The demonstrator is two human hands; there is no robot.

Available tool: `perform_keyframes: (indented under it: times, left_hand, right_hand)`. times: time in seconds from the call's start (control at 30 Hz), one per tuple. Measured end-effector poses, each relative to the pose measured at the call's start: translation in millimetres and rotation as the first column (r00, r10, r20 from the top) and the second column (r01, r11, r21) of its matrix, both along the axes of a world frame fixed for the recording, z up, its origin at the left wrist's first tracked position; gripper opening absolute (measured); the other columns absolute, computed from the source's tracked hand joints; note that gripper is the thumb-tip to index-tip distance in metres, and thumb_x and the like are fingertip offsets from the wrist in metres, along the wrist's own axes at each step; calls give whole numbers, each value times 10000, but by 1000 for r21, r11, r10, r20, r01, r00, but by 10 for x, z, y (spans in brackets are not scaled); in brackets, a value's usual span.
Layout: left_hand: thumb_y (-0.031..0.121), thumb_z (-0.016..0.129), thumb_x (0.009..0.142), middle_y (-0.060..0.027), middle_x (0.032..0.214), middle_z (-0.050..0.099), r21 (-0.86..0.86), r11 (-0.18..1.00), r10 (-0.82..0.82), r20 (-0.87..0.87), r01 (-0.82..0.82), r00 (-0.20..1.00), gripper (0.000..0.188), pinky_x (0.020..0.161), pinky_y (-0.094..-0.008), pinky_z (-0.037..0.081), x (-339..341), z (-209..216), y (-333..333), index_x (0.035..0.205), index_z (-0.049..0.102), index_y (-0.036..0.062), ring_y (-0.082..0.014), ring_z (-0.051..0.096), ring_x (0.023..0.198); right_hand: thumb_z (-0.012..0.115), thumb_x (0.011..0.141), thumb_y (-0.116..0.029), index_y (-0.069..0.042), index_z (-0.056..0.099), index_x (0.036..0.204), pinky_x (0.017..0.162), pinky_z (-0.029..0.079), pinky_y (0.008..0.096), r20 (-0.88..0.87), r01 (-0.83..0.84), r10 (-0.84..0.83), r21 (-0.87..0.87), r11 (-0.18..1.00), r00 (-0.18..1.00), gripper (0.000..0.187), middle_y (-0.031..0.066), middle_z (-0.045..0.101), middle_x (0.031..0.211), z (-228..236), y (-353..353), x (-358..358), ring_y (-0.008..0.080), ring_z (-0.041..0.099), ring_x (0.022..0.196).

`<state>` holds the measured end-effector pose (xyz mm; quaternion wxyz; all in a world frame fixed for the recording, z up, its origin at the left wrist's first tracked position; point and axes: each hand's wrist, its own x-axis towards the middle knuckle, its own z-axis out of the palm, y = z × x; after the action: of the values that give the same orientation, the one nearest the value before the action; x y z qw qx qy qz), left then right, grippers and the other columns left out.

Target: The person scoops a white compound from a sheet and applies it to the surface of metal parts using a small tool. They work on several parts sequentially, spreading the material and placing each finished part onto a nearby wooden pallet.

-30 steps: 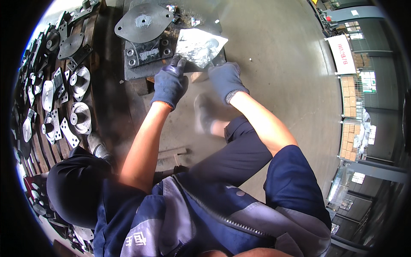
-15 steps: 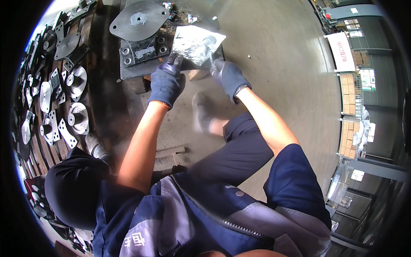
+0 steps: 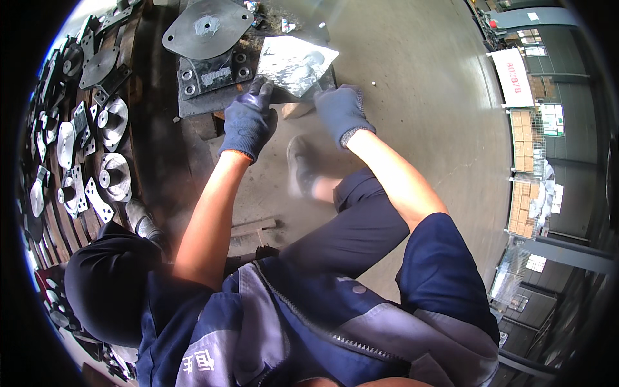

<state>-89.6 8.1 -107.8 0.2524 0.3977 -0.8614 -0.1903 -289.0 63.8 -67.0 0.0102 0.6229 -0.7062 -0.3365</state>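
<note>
A bright flat plate with dark smears lies near the front right of the dark work block. My left hand, in a dark blue glove, has its fingers closed at the plate's near left corner. By the near right corner is my gloved right hand, its fingers curled in. Whatever that hand may hold is hidden under it. To the left of the plate sits a dark metal bracket with bolt holes. A large oval flange plate, smeared pale in the middle, rests over it.
Several flanges and drilled metal plates lie on a slatted wooden pallet at the left. Beneath the block is a wooden piece, near my shoe. Wood scraps lie on the floor. Stacked cartons stand far right.
My right hand has turned and shifted slightly left at the wrist, showing more of its back. My left hand stays at the plate's corner. The whole view has shifted slightly.
</note>
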Motion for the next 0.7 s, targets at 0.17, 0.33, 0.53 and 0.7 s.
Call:
perform_keyframes:
  times: [0.17,0.33,0.53,0.7]
  left_hand:
    - [151,632,766,-137,1361,602,36,999,-2,-2,2,1000,528,861,-482,553,-1,32,-1,1291,593,124,-385,670,1003]
    - [165,654,760,-144,1374,591,36,999,-13,5,12,1000,566,874,-480,550,12,43,-12,1318,578,112,-385,670,1014]
    - [173,659,766,-150,1382,585,57,998,-9,41,6,999,575,871,-484,552,11,59,-20,1329,572,101,-387,670,1016]
    - [175,670,770,-160,1387,574,12,1000,-2,-3,2,1000,606,831,-482,557,25,-36,-20,1358,534,120,-392,673,969]
  right_hand:
    - [565,949,-207,-182,679,1138,701,572,466,90,101,-92,-106,989,992,222,59,757,1033,-42,58,-133,274,744,918]
    - [556,985,-312,-189,647,1131,681,581,461,123,351,-333,-171,921,935,211,78,759,967,22,-67,-290,284,746,923]
    - [555,982,-325,-204,652,1098,690,566,458,449,238,-88,-288,928,889,194,133,738,929,-160,-36,-473,341,725,841]
    - [545,982,-322,-195,656,1119,709,560,449,388,250,-132,-272,929,912,218,138,735,934,-11,-142,-553,339,720,847]
